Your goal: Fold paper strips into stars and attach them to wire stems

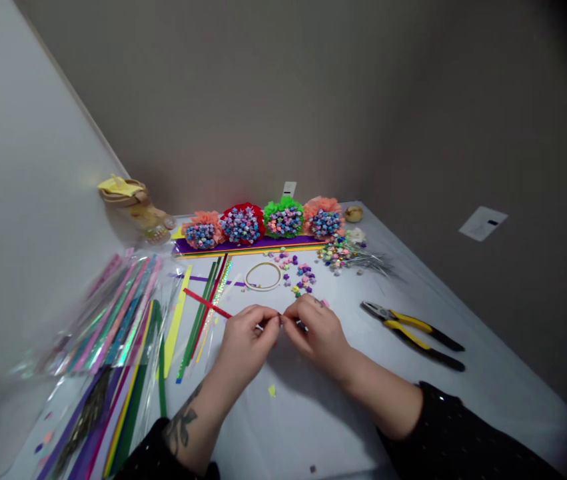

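My left hand [250, 337] and my right hand [316, 327] meet over the middle of the white table, fingertips nearly touching. Both are pinched on something small and dark that is too hidden to name. A red paper strip [207, 303] runs up to my left hand's knuckles; whether it is held cannot be told. Just beyond the hands lies a pale ring [262, 276], with small purple and pink paper stars [306, 276] to its right. Green strips [198, 323] and a yellow strip [177, 323] lie left of my left hand.
Pliers [413, 333] with yellow and black handles lie at right. Four star-filled paper flowers [242, 223] line the back, beside a sandal [138, 207]. Plastic packs of shiny strips [113, 313] cover the left side. Silvery wires [370, 261] and mixed stars [336, 253] sit at back right.
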Demonstrator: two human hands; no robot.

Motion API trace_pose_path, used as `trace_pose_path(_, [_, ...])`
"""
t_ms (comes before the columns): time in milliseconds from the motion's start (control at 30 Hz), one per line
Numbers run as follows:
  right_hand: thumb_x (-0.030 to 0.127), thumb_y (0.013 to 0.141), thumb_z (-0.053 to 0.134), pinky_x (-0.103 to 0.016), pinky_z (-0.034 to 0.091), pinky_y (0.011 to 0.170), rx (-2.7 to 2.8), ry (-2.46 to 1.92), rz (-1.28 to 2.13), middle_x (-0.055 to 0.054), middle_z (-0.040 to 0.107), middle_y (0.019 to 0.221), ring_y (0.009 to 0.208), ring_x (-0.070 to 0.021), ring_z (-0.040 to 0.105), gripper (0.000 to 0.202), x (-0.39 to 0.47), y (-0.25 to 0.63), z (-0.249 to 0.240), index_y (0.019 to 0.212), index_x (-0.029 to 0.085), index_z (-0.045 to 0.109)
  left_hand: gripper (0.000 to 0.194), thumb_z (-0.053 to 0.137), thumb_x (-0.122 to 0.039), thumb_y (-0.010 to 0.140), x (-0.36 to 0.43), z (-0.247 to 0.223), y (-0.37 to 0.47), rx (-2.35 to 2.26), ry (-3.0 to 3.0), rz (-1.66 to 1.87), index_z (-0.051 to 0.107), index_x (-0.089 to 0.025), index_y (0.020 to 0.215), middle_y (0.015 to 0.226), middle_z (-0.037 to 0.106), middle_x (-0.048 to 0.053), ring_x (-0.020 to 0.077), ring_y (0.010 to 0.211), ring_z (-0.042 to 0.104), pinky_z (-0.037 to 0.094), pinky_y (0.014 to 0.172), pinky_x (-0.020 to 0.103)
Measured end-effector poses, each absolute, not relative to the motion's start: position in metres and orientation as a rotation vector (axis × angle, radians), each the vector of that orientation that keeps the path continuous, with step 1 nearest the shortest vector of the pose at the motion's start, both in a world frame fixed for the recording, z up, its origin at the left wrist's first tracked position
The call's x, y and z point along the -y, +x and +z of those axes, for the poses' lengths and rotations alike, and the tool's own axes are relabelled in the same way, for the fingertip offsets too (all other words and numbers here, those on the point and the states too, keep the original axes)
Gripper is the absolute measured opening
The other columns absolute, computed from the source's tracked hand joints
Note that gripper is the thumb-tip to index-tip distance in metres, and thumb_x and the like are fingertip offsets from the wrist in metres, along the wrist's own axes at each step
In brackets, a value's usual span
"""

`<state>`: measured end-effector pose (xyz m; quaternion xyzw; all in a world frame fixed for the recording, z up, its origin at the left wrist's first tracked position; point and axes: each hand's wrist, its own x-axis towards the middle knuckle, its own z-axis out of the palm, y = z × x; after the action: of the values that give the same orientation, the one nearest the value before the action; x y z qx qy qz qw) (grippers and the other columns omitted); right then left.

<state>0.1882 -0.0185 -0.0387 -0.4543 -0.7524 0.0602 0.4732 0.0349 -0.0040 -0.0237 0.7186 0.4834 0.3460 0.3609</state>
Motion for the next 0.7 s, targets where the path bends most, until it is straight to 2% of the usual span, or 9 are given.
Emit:
trace_pose_path(400, [0.008, 0.081, 0.047, -0.03, 0.048, 0.07, 1.935, -1.045, 0.242, -0.007, 0.06, 0.078, 0.076, -0.0185, 0.057, 0.013, 0.0185, 0.1918, -0.0318, 0.085, 0.018, 0.055, 0.018, 0.051, -0.023, 0.082, 0.0024, -0.0287, 0.0344, -1.152, 1.688, 0.887, 0.068, -0.015, 0.085, 0.081, 0.066, 0.005, 0.0146, 0.069, 0.064, 0.052, 0.061, 0.023])
trace_pose_path(533, [0.006, 0.08, 0.045, -0.029, 0.047, 0.069, 1.909, -1.042, 0.24, -0.007, 0.061, 0.079, 0.076, -0.018, 0.057, 0.017, 0.0195, 0.1922, -0.0301, 0.086, 0.017, 0.055, 0.015, 0.057, -0.021, 0.077, 0.0017, -0.0261, 0.0351, -1.175, 1.633, 0.902, 0.068, -0.014, 0.084, 0.085, 0.068, 0.007, 0.0167, 0.078, 0.065, 0.053, 0.068, 0.024])
trace_pose_path(700, [0.007, 0.08, 0.045, -0.025, 0.044, 0.061, 1.839, -1.053, 0.372, -0.004, 0.057, 0.071, 0.066, -0.0148, 0.055, 0.015, 0.0202, 0.1926, -0.0287, 0.082, 0.018, 0.055, 0.017, 0.057, -0.027, 0.078, 0.0016, -0.027, 0.036, -1.201, 1.526, 0.883, 0.067, -0.014, 0.08, 0.076, 0.067, 0.005, 0.0148, 0.065, 0.063, 0.052, 0.059, 0.024])
